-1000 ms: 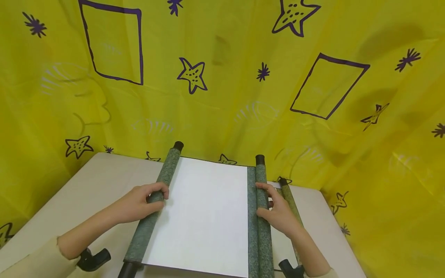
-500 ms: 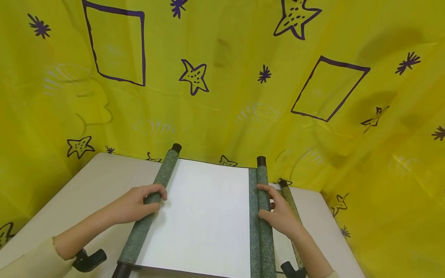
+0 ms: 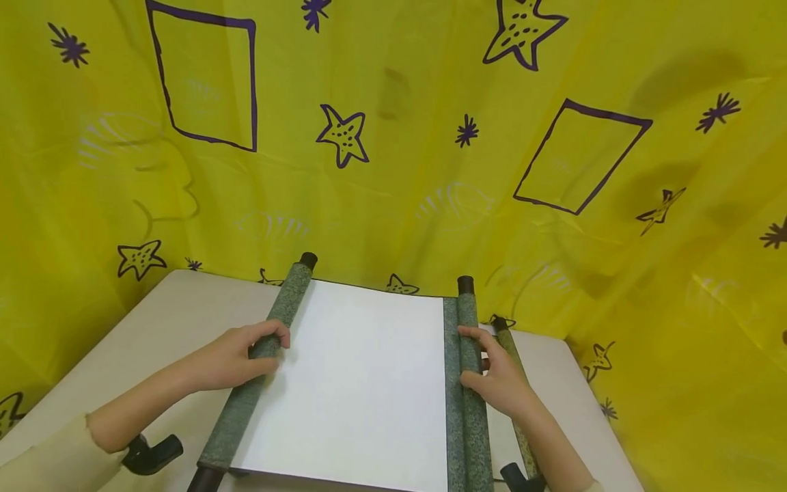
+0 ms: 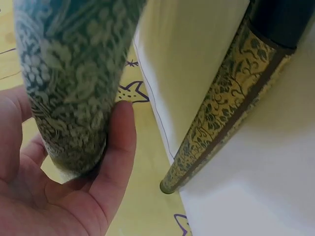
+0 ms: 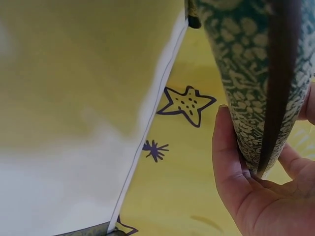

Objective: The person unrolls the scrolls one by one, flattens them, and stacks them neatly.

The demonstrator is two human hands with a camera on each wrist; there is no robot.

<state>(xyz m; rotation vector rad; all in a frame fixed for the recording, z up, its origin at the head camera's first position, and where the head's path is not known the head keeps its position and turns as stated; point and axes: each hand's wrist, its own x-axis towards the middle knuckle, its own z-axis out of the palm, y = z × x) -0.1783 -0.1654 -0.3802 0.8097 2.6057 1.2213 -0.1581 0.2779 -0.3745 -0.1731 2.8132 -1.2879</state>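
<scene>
- head view: the scroll (image 3: 356, 383) lies open on the table (image 3: 178, 307), with its white paper flat between two green rolls.
- the left hand (image 3: 230, 359) wraps its fingers and thumb round the left roll (image 3: 255, 369).
- the right hand (image 3: 498, 379) curls over the right roll (image 3: 470, 389) and holds it.
- a second scroll (image 3: 513, 389) lies just beside the right hand. a bump from that hand could knock it, and it may roll off the edge.
- if the two hands pull too far apart, the paper could tear or crease.
- if one hand lets go, its roll might curl back over the paper.
- the near ends of both rolls sit close to the table edge, so a slide toward the person could tip the scroll off.
- left wrist view: the left hand (image 4: 59, 191) cups the left roll (image 4: 69, 73) from below. the grip looks loose, so the roll could slip out.
- the second scroll (image 4: 221, 113) shows against the white paper here.
- right wrist view: the right hand (image 5: 261, 196) pinches the right roll (image 5: 246, 64) with thumb and fingers. a hard squeeze could dent it.
- the yellow cloth (image 5: 177, 157) with stars hangs close behind. the far end of a roll could catch on it.
</scene>
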